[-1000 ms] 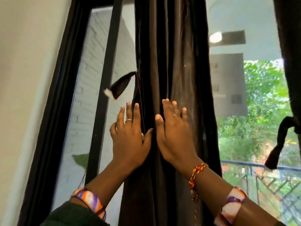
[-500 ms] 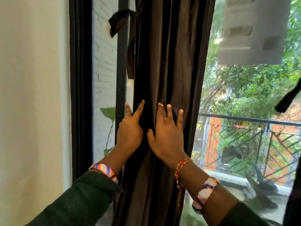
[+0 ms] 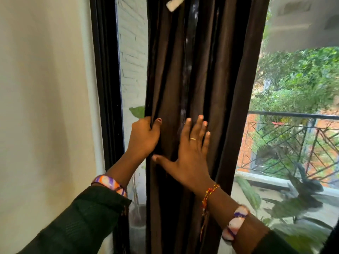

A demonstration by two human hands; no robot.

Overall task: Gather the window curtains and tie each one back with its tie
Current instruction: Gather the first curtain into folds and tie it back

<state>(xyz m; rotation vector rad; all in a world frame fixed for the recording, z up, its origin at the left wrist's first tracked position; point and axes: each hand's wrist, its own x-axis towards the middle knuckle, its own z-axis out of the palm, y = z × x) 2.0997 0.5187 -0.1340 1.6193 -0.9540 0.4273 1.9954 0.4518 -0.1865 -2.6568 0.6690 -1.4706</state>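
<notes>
The left hand (image 3: 145, 136) grips the curtain's (image 3: 198, 74) left edge beside the window frame (image 3: 108, 88); the right hand (image 3: 190, 153) presses flat. Folds may slip free, because the flat hand holds nothing.

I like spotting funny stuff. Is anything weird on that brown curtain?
A small white tab sticks out crooked near the top of the curtain. It could be the tie's end, but I can't tell. Nothing looks torn.
</notes>
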